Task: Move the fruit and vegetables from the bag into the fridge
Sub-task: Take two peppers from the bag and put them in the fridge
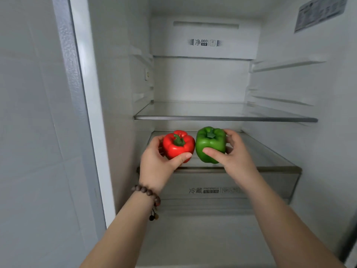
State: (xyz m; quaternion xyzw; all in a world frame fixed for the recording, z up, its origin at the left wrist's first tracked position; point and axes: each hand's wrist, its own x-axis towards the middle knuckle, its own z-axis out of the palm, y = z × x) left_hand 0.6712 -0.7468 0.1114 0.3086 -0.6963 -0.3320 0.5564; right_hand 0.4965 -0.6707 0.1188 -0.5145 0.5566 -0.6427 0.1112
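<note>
Peppers sit side by side, red pepper (178, 145) gripped in the left hand (154, 163), green pepper (211, 144) gripped in the right hand (234, 153), with the shelf (270, 151) toward 12 o'clock.

Two bare forearms enter from the bottom edge, no sleeves visible on either one. Left hand (154, 163) and right hand (234, 154) both bare: no gloves, no rings visible, no watch. Nails short and plain, seen on the left thumb and the right thumb. Only item worn is a bead bracelet (147, 193) around the left wrist: round dark brown beads, wood-like, strung in a single row. A short tassel cord (154, 215) hangs from the bracelet on the inner side of the wrist, dark string with a few small beads at its end, one lighter tan. Right wrist carries nothing.
</note>
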